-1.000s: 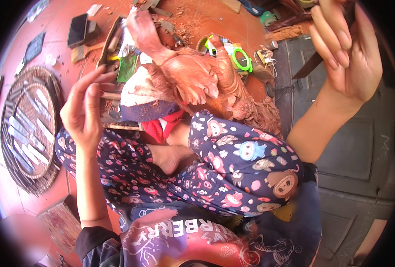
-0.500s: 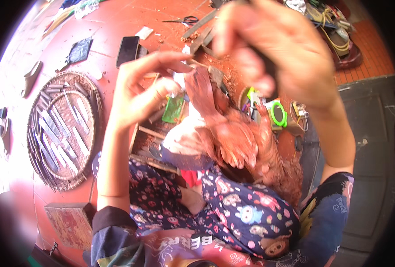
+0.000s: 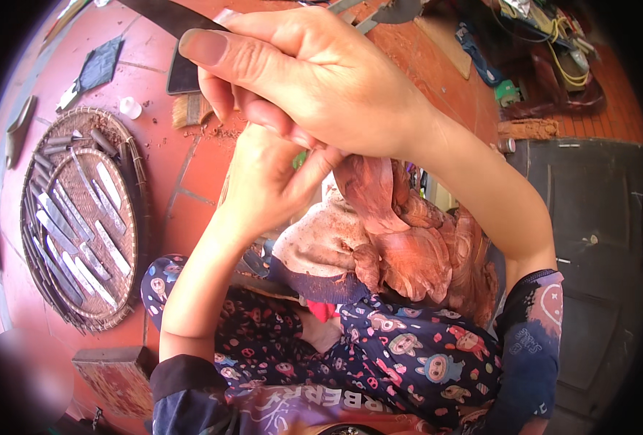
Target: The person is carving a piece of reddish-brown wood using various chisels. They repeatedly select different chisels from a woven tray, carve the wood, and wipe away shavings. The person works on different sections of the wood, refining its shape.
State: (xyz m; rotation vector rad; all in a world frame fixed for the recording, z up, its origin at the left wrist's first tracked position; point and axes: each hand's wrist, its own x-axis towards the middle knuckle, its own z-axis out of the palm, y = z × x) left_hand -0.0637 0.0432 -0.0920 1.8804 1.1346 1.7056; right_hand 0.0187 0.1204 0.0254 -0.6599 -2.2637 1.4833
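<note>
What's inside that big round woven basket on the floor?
Inside the round brown woven basket lie long silvery metal blades and dark rod-shaped pieces. They cover parts of its bottom, so anything underneath can't be seen.

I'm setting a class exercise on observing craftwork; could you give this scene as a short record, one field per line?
Right hand: grips a dark flat blade
Left hand: just below the right in the picture, fingers partly hidden, grip unclear
Workpiece: reddish-brown wooden carving, beside a pale cloth
Other tools: metal blades on a round woven tray, at the person's left
Also on the floor: a brush
</note>
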